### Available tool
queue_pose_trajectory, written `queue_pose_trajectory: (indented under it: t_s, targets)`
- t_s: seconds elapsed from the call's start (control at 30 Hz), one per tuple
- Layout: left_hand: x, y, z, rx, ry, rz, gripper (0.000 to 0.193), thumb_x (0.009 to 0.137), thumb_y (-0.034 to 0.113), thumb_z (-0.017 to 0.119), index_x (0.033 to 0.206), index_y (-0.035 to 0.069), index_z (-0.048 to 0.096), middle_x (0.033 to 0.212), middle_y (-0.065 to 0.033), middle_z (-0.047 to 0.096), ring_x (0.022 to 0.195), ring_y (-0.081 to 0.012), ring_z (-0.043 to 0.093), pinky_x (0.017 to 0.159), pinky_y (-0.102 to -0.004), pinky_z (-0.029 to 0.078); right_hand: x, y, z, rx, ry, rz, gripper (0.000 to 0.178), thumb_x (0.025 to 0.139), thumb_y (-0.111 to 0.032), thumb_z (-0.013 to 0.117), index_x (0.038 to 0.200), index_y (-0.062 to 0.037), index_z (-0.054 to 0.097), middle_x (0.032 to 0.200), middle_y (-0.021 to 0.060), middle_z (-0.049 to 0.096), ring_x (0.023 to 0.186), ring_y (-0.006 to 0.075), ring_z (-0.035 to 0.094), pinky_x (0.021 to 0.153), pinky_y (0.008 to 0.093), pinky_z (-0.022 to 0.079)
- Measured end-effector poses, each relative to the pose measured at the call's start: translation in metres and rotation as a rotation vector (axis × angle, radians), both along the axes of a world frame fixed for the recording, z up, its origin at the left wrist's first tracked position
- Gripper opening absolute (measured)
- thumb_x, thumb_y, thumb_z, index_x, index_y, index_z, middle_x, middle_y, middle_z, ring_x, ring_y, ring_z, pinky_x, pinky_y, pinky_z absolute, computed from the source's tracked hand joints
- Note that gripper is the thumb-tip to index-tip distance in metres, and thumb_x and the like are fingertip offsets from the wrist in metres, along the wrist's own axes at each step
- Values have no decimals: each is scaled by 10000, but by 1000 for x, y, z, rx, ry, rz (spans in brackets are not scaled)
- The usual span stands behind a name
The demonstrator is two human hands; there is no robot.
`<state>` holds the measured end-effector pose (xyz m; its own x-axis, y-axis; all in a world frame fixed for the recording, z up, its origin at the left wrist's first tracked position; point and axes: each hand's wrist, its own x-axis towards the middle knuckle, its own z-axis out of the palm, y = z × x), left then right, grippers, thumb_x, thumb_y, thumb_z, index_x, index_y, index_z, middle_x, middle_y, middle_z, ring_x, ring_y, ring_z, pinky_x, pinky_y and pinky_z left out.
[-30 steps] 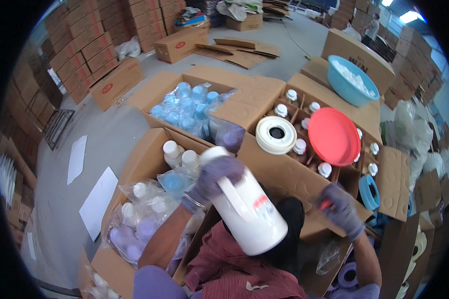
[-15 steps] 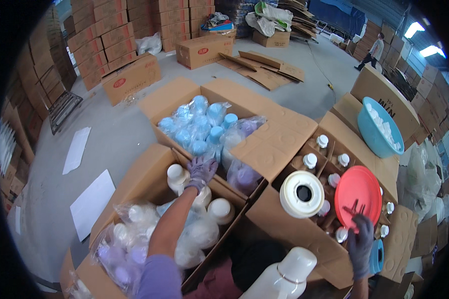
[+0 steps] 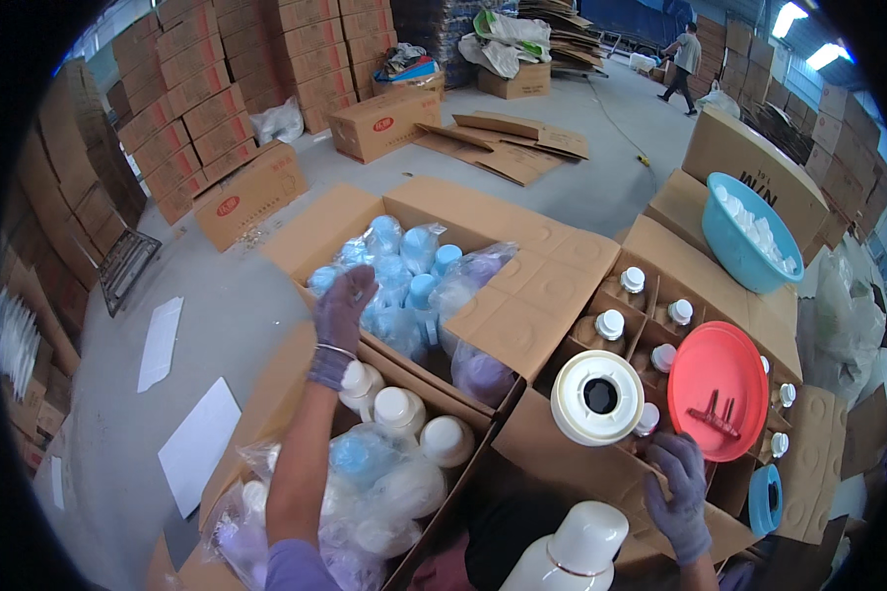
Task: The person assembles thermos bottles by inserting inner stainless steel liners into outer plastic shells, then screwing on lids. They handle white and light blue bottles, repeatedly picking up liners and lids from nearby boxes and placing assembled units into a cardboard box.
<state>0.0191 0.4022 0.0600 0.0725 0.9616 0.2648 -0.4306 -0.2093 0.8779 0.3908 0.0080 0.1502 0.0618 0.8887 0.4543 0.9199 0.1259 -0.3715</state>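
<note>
My left hand, in a purple-grey glove, is raised over the edge between two cartons, its fingers loosely bent and nothing seen in them. Bagged flasks with light-blue caps lie just beyond it. Below it, white flasks stand in the nearer carton. My right hand, gloved too, is at a flap of the divided carton with fingers apart, below a red plate holding small dark-red pieces. A white flask with a cap leans at the lower edge, between my arms.
A white ring-shaped part rests on the divided carton among bottles with white caps. A light-blue ring lies right of my right hand. A blue basin of white pieces stands behind. Stacked cartons line the back; a person walks far off.
My left hand has lifted from the white flasks and moved left. My right hand has left the pieces on the red plate and drawn down and left. The distant person has moved left.
</note>
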Motion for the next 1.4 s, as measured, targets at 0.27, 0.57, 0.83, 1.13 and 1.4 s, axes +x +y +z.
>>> queue_pose_trajectory:
  t_s: [0.27, 0.57, 0.83, 1.13, 1.4]
  targets:
    - [-28, -2, -40, 199, 1451, 499, 785, 845, 561, 677, 1397, 32, 499, 1229, -258, 611, 1153, -420, 580, 1023, -444, 447, -75, 44, 28, -97, 278, 509, 288, 826, -150, 704, 1088, -53, 635, 1141, 143, 619, 1030, 328, 591, 897, 417, 461]
    - [9, 53, -142, -362, 1293, 452, 365, 830, 390, 702, 1058, 105, 709, 1065, -175, 680, 993, -303, 657, 825, -443, 531, -26, -28, 8, -190, 355, 106, 257, 790, -69, 670, 1043, -31, 652, 1103, 156, 651, 1003, 336, 624, 891, 423, 505]
    - [-23, -30, 135, -32, -129, -374, 194, 925, 225, 590, 990, 49, 640, 887, -91, 678, 827, -222, 687, 773, -402, 591, -44, 48, 10, 84, 170, 324, 376, 728, -34, 713, 1097, -30, 639, 1132, 151, 618, 1005, 350, 603, 899, 441, 493]
    - [-115, -67, 233, 452, -28, -38, 486, 952, 177, 613, 1373, -20, 472, 1267, -143, 607, 1136, -214, 604, 1016, -341, 479, -111, 179, 26, 262, -61, 330, 571, 769, -234, 746, 1280, -88, 537, 1284, 177, 525, 1176, 364, 525, 1022, 483, 402]
    - [59, -291, 50, 833, 1251, 176, 591, 842, 396, 696, 1293, 33, 575, 1269, -244, 581, 1257, -380, 502, 994, -439, 475, -122, 139, -35, -93, 464, 422, 147, 890, -159, 586, 944, -23, 592, 923, 184, 603, 893, 354, 613, 782, 452, 476]
